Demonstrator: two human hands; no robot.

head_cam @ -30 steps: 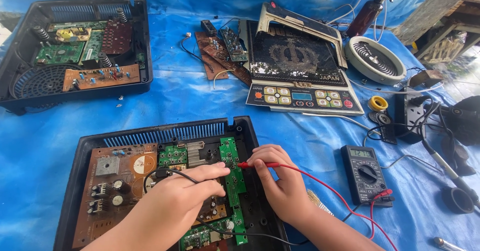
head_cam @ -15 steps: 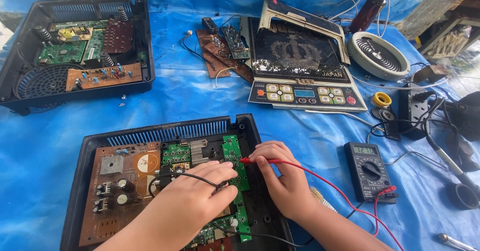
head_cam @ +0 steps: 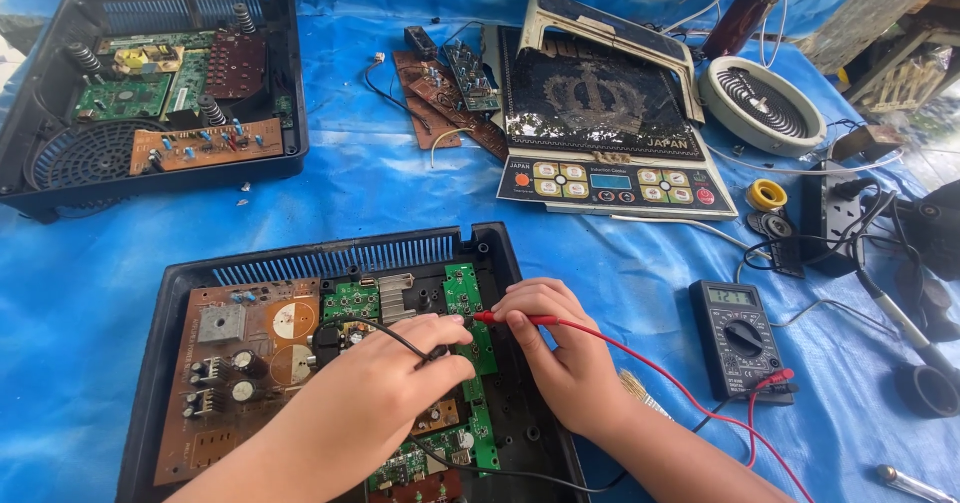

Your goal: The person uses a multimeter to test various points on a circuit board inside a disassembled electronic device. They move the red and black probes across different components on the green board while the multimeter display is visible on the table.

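Fig.: head view, two hands probing an opened appliance base. I read the layout as a bench set for continuity/voltage checks. The black tray (head_cam: 190, 293) lies open w/ its boards facing up, so every solder point is reachable from above. The multimeter (head_cam: 742, 338) sits just right of the tray, display turned toward me, readable w/o moving my head.

My left hand (head_cam: 385, 383) is curled, palm down, fingers closed on the black probe (head_cam: 425, 348); its lead loops back over the boards. Tip is hidden under the fingers, so I cannot tell which point it touches.

My right hand (head_cam: 565, 358) is closed in a pencil-type pinch on the red probe (head_cam: 505, 318), held nearly flat, tip at the green board (head_cam: 465, 293) near the tray's centre. The red lead (head_cam: 660, 368) trails right to the meter, slack, clear of the boards.

Both wrists rest low over the tray's right half, approx. side by side, forearms entering from the bottom edge; I judge that this steadies the tips.

A second opened unit (head_cam: 150, 93) lies well apart, upper left; the glass top panel (head_cam: 600, 113) upper centre.
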